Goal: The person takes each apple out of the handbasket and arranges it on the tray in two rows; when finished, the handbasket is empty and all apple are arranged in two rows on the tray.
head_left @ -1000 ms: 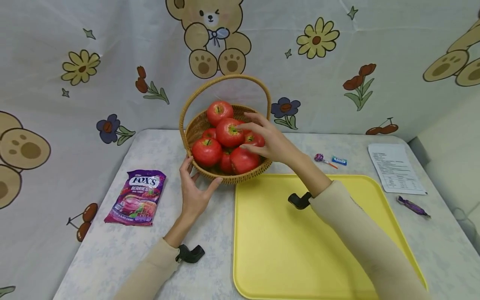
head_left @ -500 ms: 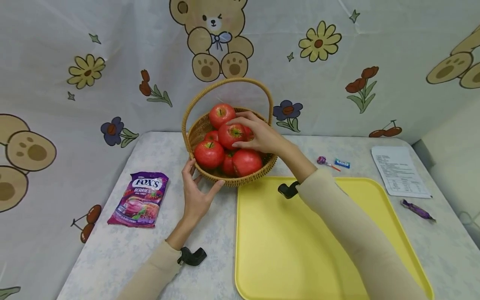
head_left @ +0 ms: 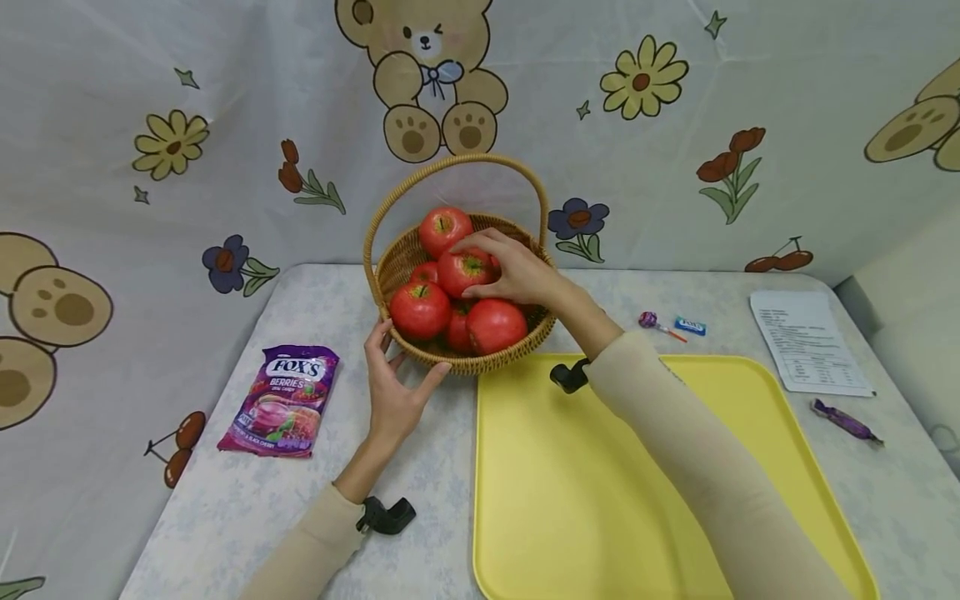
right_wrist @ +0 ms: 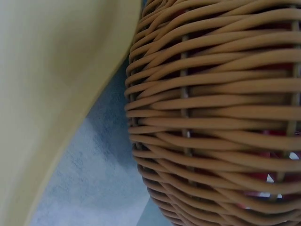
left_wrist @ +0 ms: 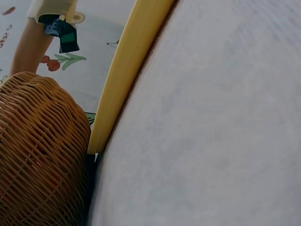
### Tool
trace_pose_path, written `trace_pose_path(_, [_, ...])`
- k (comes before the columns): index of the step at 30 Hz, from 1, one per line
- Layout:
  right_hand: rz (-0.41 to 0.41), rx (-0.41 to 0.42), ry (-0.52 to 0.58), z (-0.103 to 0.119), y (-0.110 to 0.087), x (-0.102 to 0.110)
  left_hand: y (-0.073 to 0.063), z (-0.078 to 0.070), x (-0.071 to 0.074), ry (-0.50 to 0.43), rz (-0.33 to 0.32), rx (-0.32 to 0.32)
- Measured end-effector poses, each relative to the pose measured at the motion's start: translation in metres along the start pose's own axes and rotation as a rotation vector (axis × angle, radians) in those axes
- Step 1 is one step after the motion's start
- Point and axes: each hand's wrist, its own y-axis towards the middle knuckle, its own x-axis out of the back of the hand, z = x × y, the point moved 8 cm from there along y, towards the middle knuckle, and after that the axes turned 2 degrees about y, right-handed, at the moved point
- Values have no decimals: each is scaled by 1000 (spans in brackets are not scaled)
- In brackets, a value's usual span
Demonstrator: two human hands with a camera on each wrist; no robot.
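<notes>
In the head view a wicker basket (head_left: 495,363) full of red apples stands at the back of the table, its tall handle upright. My left hand (head_left: 395,400) holds the basket low at its front left, fingertips by the rim and thumb along the front. From the right, my right hand (head_left: 517,268) reaches over the rim and grips an apple (head_left: 454,273) near the middle of the heap, thumb below and fingers above. Its palm hides the apples behind. Woven basket sides (left_wrist: 42,150) show in the left wrist view; the right wrist view shows the weave (right_wrist: 221,108) close up.
A yellow tray (head_left: 585,467) lies in front and to the right, under my right forearm. Left of the basket is a purple candy bag (head_left: 281,400). A lollipop (head_left: 648,320), a blue-wrapped sweet (head_left: 690,326), a printed sheet (head_left: 806,342) and a purple-wrapped sweet (head_left: 847,422) lie right.
My right hand has moved left and down into the basket, and its spread fingers have closed round the middle apple. The left hand keeps its place on the basket.
</notes>
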Motion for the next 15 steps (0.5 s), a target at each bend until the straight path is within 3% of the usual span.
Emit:
trace_pose_path(4, [1,15,13,1,2,0,1,-20,3,0,0,-9])
trace_pose_path(7, [-8,14,16,0,2,1,1,-26,3,-2,7,-9])
trace_pose_path(15, [-50,52,17,5,0,7,1,-28,3,3,14,-13])
